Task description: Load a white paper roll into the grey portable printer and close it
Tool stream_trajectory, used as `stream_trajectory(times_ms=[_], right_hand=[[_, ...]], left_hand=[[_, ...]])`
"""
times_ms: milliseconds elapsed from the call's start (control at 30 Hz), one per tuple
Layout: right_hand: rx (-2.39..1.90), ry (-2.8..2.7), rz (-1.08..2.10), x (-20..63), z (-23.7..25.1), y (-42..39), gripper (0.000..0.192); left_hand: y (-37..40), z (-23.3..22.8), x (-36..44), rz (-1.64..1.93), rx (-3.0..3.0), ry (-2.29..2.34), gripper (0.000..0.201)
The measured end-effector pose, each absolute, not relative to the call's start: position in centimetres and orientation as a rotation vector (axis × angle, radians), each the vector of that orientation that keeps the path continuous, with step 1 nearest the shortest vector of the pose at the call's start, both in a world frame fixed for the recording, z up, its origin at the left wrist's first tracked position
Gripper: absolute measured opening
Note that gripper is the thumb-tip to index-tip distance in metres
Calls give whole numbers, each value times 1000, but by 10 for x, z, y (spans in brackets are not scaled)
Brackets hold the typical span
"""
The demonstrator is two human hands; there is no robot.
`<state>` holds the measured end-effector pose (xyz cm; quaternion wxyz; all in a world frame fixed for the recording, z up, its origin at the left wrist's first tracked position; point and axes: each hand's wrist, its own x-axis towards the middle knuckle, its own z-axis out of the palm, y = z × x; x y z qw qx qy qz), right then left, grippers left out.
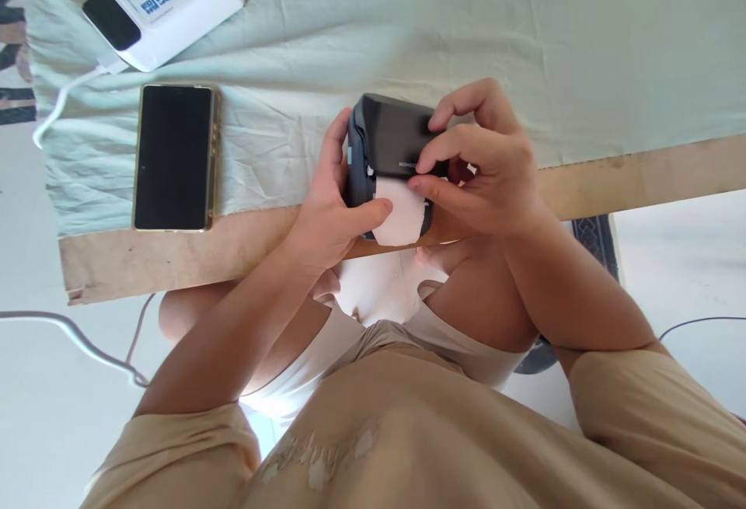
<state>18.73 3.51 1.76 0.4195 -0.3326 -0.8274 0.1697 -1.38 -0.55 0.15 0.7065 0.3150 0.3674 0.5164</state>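
At the near edge of the bench [635, 183], a compact printer [355, 190] sits between both hands, its paper strip [399, 217] extending toward the wearer. The left hand [329, 210] grasps the body's left side, thumb pressed on the paper. The right hand [495, 163] grips the dark cover [392, 132], fingertips on top, thumb at the front edge.

Handling: the unit is probably light and stiff, with a smooth shell that could slip. Hold by the side walls; the paper is likely fragile and tears easily.

Materials: cover, satin plastic with rounded corners; paper, matte white with a ragged right edge; cloth [326, 35], pale green, wrinkled; bench edge, bare wood.
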Motion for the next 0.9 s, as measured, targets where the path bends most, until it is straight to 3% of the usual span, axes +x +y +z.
stream_trajectory(times_ms=[267, 367, 533, 900], right_hand=[[-780, -2083, 511, 189, 17, 37, 10], [-795, -2075, 525, 188, 17, 36, 13], [-912, -1972, 889, 182, 13, 29, 67], [-858, -1934, 1188, 182, 2, 31, 76]], left_hand=[[-7, -1, -18, 1147, 694, 788, 89], [-8, 3, -14, 1206, 654, 644, 65], [-12, 15, -5, 1259, 682, 802, 29], [-12, 12, -9, 1181, 719, 818, 31]])
